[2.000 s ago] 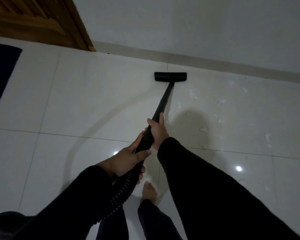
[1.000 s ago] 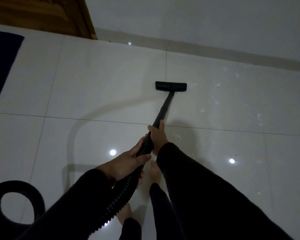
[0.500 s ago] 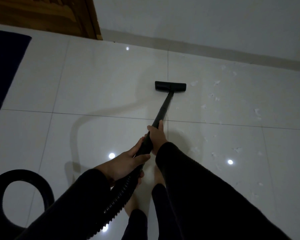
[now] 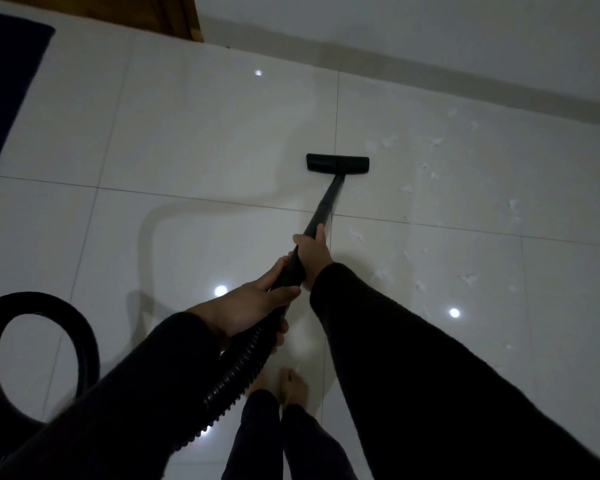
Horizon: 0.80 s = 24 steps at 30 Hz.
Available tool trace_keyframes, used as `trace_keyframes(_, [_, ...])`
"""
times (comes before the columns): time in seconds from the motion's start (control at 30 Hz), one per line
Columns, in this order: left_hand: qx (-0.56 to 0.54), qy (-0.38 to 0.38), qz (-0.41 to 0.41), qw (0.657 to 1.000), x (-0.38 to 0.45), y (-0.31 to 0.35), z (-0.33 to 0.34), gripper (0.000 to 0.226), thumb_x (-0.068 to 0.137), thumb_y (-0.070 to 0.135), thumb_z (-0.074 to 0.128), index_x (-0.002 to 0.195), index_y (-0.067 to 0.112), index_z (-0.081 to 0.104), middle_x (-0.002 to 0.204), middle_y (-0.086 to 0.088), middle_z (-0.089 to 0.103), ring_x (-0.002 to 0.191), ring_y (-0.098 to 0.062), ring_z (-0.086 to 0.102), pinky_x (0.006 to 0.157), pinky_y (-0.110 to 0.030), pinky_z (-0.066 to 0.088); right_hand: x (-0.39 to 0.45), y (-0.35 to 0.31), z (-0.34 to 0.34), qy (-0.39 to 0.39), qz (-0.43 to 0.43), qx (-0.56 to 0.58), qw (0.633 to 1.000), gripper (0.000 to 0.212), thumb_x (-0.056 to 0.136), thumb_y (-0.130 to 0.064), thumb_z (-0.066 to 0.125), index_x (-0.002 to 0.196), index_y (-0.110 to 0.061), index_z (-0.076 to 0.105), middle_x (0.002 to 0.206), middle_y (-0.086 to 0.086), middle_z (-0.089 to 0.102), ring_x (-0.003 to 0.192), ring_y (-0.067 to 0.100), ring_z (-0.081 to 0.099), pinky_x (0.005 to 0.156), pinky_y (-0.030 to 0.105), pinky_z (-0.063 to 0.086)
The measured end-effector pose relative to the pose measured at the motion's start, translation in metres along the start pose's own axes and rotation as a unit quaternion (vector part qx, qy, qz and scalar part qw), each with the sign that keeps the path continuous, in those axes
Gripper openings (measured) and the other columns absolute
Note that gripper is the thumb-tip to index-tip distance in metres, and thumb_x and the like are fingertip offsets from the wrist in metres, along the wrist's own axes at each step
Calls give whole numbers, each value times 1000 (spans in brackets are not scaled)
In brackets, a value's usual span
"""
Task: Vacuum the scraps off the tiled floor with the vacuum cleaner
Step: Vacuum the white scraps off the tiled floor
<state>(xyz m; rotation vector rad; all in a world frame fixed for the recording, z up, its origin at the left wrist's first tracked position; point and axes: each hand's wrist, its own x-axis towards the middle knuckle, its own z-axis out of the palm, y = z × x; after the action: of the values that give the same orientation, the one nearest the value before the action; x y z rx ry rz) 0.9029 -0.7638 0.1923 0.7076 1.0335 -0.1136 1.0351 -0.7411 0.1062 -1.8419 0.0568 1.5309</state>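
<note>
Gripping the black wand (image 4: 326,206) of the vacuum cleaner with both hands: right hand (image 4: 313,252) further down the tube, fingers (image 4: 321,233) curled round it; left hand (image 4: 248,308) behind it, at the joint with the ribbed hose (image 4: 238,377), fingers wrapped round and thumb lying along the top. Resting the flat floor head (image 4: 337,163) on the glossy tiled floor (image 4: 194,140), straddling a grout line, well ahead of the bare feet (image 4: 293,388). Lying to the right of the head and wand, pale scraps (image 4: 406,189) scattered over two tiles, the nearest just beside the head's far right corner. Looping at the lower left, a dark hose coil (image 4: 84,341). Showing at the top left, a dark mat (image 4: 4,81) and a wooden door frame (image 4: 193,19); running along the top, a white wall (image 4: 430,29).
</note>
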Motion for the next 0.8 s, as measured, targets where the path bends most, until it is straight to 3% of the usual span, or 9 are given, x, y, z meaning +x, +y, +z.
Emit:
trace_keyframes(0.17, [1, 6, -6, 1000, -18, -14, 20, 69, 97, 29, 49, 143, 57, 7, 60, -10, 55, 44, -18, 56, 44, -24, 48, -21, 15, -16, -15, 8, 22, 1000, 72, 97, -12, 44, 152, -39, 7, 94, 11, 50, 63, 18, 49, 52, 30, 47])
trace_keyframes(0.47, [-15, 7, -17, 1000, -32, -52, 53, 69, 96, 29, 50, 142, 59, 7, 54, -7, 58, 45, -19, 55, 45, -25, 47, -43, 50, -44, -23, 21, 8, 1000, 73, 96, -13, 45, 152, -40, 7, 112, 11, 47, 62, 18, 52, 55, 31, 49])
trace_keyframes(0.6, [-10, 10, -14, 1000, -45, -62, 63, 70, 97, 28, 50, 143, 57, 7, 54, -7, 58, 44, -19, 55, 44, -24, 47, -54, 67, -51, -19, 23, 21, 999, 75, 96, -12, 46, 152, -42, 7, 88, 9, 51, 60, 18, 50, 65, 35, 51])
trace_keyframes(0.8, [-2, 4, -20, 1000, -64, -82, 70, 72, 96, 29, 50, 144, 56, 3, 56, -8, 58, 45, -20, 55, 45, -25, 48, -74, 88, -54, -23, 21, 32, 999, 73, 96, -12, 46, 152, -42, 9, 101, 7, 52, 63, 18, 52, 66, 35, 51])
